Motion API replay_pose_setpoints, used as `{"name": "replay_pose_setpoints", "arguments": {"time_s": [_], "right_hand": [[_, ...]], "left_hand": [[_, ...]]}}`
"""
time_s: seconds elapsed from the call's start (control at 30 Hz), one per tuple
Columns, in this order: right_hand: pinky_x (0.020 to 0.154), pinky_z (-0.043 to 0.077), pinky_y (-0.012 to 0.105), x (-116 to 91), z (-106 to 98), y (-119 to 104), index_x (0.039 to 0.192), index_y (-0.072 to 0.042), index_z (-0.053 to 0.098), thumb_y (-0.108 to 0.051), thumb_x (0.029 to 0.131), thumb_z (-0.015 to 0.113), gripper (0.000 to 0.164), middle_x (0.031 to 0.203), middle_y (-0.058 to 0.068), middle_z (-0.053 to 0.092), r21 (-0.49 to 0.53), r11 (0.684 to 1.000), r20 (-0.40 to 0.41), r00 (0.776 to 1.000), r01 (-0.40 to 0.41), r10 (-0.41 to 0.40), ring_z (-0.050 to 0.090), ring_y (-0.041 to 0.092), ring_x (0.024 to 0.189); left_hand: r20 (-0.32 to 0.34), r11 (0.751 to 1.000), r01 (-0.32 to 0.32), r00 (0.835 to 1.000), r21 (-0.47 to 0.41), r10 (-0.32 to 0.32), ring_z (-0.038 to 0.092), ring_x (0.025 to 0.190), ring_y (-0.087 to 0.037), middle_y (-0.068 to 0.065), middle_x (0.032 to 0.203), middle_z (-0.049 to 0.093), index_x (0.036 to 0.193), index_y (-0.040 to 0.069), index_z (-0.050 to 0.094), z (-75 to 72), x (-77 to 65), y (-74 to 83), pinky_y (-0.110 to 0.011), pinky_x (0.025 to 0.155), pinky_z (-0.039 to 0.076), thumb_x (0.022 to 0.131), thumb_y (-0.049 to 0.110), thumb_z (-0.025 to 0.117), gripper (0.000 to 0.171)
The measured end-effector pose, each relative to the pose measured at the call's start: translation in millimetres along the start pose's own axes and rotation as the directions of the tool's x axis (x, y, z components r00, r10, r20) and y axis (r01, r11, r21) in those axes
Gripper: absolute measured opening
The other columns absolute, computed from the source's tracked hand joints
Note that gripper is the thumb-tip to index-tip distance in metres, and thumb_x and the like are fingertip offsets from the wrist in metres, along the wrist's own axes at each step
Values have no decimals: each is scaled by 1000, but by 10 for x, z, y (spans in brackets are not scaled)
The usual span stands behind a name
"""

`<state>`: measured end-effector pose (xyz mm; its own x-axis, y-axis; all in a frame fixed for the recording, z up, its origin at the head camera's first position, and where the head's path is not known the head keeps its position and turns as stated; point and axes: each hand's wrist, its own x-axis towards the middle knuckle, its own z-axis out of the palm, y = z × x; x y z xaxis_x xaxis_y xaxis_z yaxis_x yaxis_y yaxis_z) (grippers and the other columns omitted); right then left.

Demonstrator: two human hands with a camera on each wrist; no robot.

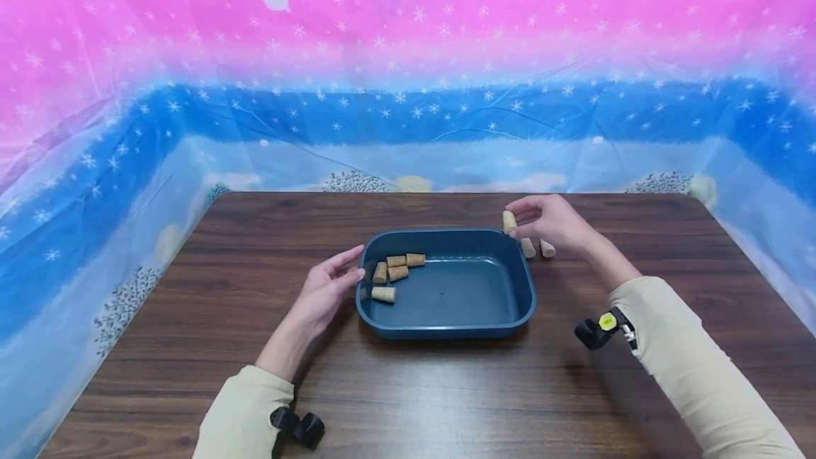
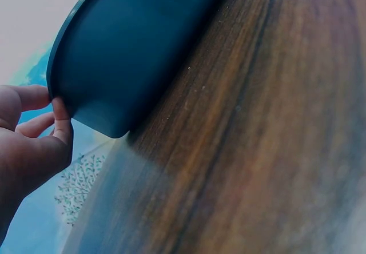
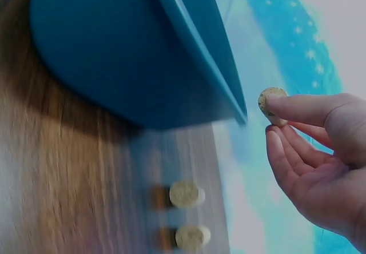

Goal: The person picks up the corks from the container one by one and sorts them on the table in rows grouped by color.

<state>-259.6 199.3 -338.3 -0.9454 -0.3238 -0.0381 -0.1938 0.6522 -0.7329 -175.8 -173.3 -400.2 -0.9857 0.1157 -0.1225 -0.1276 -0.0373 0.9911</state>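
My left hand (image 1: 323, 294) touches the left end of a dark blue plastic basin (image 1: 446, 332), thumb and fingertips right at its rim. In the left wrist view, the left hand (image 2: 37, 139) meets the outside of the basin wall. My right hand (image 1: 553, 224) pinches a cork stopper (image 1: 508, 222) between thumb and fingers, just beyond the basin's back right corner. The right wrist view shows the pinched cork's round end under the thumb of the right hand (image 3: 320, 151). Several tapered corks (image 1: 398, 273) lie inside the basin toward its left end.
Two more corks stand on the table right of the basin, a nearer-left cork (image 1: 528, 248) and another cork (image 1: 547, 249), below my right hand. The dark wooden table (image 1: 210, 289) backs onto a pink and blue snowflake cloth (image 1: 408, 112).
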Motion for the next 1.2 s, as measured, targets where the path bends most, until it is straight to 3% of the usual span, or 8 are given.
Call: {"name": "replay_pose_setpoints", "arguments": {"time_s": [0.33,0.7,1.2], "right_hand": [[84,50,45,-11,-185,293,129,3,57,-11,86,71,47,121,23,61,-50,998,-35,999,-41,40,58,35,110],[88,48,45,-56,-320,533,126,6,58,-10,86,70,45,115,24,64,-56,997,-7,998,-57,57,59,37,107],[84,48,35,-129,-425,830,124,11,57,-11,84,73,48,109,23,66,-85,994,6,997,-74,75,63,35,101]], "left_hand": [[-7,1000,1,1000,3,-1,45,111,-20,-19,136,43,144,0,42,-1,3,1,-24,95,42,97,-1,52,48],[-12,1000,-2,1000,10,2,47,111,-20,-20,136,44,144,-1,42,-2,6,-7,-23,93,43,97,-1,53,48],[-12,1000,8,1000,15,-8,43,115,-23,-19,139,42,144,0,42,-6,5,-1,-23,95,42,97,0,53,48]]}}
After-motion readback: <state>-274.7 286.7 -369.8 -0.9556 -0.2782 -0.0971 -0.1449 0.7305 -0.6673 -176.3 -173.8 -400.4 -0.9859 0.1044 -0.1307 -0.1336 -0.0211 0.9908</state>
